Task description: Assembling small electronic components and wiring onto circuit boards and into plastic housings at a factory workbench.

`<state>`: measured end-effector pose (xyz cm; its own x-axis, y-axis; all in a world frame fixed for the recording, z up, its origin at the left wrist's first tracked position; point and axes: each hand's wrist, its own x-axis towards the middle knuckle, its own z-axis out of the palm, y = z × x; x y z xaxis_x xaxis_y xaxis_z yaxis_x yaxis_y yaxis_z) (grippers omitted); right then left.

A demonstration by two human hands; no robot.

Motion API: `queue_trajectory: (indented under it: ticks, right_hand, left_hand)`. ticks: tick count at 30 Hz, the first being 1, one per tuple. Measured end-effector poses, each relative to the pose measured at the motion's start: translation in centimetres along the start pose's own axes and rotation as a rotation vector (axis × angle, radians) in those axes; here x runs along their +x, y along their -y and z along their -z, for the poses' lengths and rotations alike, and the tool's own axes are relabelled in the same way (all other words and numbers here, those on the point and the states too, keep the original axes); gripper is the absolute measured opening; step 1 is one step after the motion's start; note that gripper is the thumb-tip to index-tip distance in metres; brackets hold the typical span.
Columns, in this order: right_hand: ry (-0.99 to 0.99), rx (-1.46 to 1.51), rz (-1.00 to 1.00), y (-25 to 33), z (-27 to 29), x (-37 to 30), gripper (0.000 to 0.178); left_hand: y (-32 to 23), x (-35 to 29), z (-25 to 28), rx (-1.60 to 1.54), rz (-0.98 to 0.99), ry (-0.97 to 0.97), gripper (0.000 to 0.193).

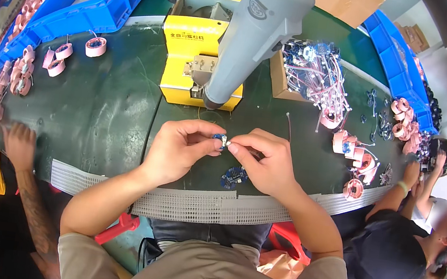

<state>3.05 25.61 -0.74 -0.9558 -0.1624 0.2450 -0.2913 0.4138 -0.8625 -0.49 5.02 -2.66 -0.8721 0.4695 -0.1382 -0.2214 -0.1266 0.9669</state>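
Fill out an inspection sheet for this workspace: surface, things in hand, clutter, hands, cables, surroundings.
Surface: dark green tabletop, white perforated strip along its near edge.
Things in hand: small blue board; small white piece at its right, too small to identify.
Clutter: blue circuit boards near the right hand; pink rings at both sides; cardboard box heaped with wired parts.
Hands: left hand pinches the board; right hand pinches the white piece.
Cables: thin wires spill from the box; one loose wire lies beyond the right hand.
Surroundings: yellow machine and thick grey tube ahead; blue bins and co-workers at both sides.
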Motion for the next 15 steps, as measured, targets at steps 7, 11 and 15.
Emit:
queue_trajectory:
  ticks: [7, 11, 15]
  right_hand:
    - [0.028, -0.023, -0.015, 0.08, 0.02, -0.28, 0.008]
    - [0.054, -0.029, 0.018, -0.26, -0.02, -0.37, 0.007]
    - [0.099, -0.083, 0.020, -0.04, 0.20, -0.17, 0.007]
  left_hand:
    - [0.17, -0.13, -0.38, 0.026, 0.003, -0.015, 0.020]
    - [0.42, -0.19, -0.37, 0.041, -0.003, -0.022, 0.019]
    - [0.38, -0.34, -0.29, 0.115, -0.025, -0.032, 0.017]
